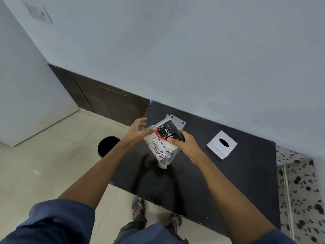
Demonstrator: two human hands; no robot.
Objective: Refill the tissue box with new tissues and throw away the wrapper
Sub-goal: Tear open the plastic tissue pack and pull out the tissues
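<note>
A plastic-wrapped tissue pack [162, 143], white with a black and red label, is held above the black table [202, 176]. My right hand [186, 144] grips its right side. My left hand [139, 130] pinches the clear wrapper at the pack's upper left end, its other fingers spread. The white tissue box [222, 144], with a dark oval slot on top, stands on the table to the right. A flat white panel [177, 121] with two small holes lies on the table behind the pack, partly hidden by it.
A round black bin [107, 146] stands on the tiled floor left of the table. The table backs onto a grey wall. A floral-patterned surface [299, 187] borders the table on the right. My sandalled feet [139, 206] are at the table's near edge.
</note>
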